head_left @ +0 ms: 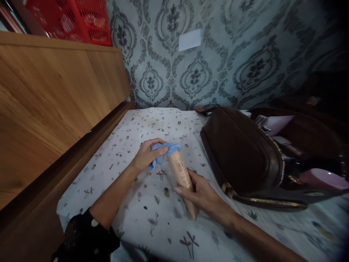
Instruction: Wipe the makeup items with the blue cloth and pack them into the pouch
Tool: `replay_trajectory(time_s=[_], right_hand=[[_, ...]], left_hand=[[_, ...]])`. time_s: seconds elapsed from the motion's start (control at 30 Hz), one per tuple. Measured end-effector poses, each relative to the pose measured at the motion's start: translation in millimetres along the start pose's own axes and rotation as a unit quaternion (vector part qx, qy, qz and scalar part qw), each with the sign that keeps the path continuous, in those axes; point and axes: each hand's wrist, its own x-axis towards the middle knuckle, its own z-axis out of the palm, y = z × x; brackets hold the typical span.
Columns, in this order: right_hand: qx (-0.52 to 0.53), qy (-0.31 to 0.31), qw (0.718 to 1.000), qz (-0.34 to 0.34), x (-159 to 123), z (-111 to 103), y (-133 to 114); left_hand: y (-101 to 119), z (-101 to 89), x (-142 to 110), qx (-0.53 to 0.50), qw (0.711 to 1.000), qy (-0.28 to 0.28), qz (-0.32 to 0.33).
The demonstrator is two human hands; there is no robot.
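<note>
Blue cloth (pixel 170 148), bunched in the left hand (pixel 148 154), covers the far end of a beige tube (pixel 178 169). The left hand grasps the cloth, its thumb lying along the top of the folds and its fingers partly hidden behind them; whether they also press on the tube beneath cannot be told. The right hand (pixel 200 191) grasps the tube below its middle, thumb across the near face. The tube lies aslant between the two hands, above a white printed sheet (pixel 136 218), its covered end away from the viewer and its narrower end towards the viewer. Dark printing, too small to read, runs along its side. A black sleeve (pixel 87 236) with pale dots reaches the left forearm.

To the right of the hands, and apart from them, a dark brown bag (pixel 237 153) rests on the sheet, its gold zip (pixel 272 201) open; a pink object (pixel 324 178) shows inside. At left stands a wooden cabinet (pixel 60 83) bearing a red basket (pixel 94 22). Behind, a patterned wall (pixel 195 78) carries a small white card (pixel 190 40).
</note>
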Motion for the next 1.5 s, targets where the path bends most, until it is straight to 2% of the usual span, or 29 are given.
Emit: replay_trajectory(time_s=[0.07,0.23,0.3,0.37,0.43,0.5,0.57,0.63,0.77,1.0,1.17,1.3,1.4,1.5], right_hand=[[-0.037,0.026,0.999,-0.012,0.4,0.3,0.5],[-0.063,0.049,0.997,-0.02,-1.3,-2.4,0.5],[-0.067,0.046,0.996,-0.024,-2.2,-3.1,1.3],[-0.081,0.041,0.995,-0.028,-2.2,-3.6,3.1],[-0.099,0.037,0.994,-0.036,-1.5,-4.0,5.6],[-0.108,0.03,0.993,-0.047,-0.7,-4.1,7.8],[-0.104,0.025,0.993,-0.053,-0.2,-3.7,8.1],[-0.084,0.015,0.996,-0.038,-0.6,-2.8,6.3],[0.02,-0.04,0.998,0.037,-3.5,-1.3,0.4],[0.187,-0.104,0.97,0.112,-9.0,4.7,-1.4],[0.285,-0.137,0.94,0.127,-9.9,7.8,-3.1],[0.293,-0.115,0.944,0.103,-8.4,9.1,-2.5],[0.274,-0.092,0.954,0.076,-6.1,10.7,0.8],[0.257,-0.077,0.961,0.065,-4.7,12.1,4.7]], left_hand=[[-1.7,1.9,-0.2,0.03,0.999,0.031,0.009],[-4.5,-6.2,7.3,0.01,0.979,0.201,0.015],[-3.1,-8.1,9.7,-0.009,0.975,0.223,-0.004],[-0.6,-4.6,8.8,-0.042,0.982,0.182,-0.016],[1.5,4.1,4.6,-0.068,0.992,0.102,-0.011],[2.3,14.7,-1.5,-0.055,0.998,0.021,0.003],[1.2,23.4,-7.0,-0.008,1.0,-0.016,0.014],[-1.1,27.8,-10.5,0.043,0.999,-0.017,0.023],[-3.6,27.2,-12.6,0.095,0.994,0.001,0.049],[0.7,24.9,-15.4,0.101,0.992,0.012,0.08],[-9.5,28.9,-13.5,0.056,0.995,0.072,0.049],[-20.7,38.9,-13.2,0.012,0.994,0.108,-0.025],[-23.2,47.2,-15.6,-0.053,0.993,0.072,-0.073],[-19.0,52.3,-19.3,-0.106,0.991,-0.021,-0.079]])
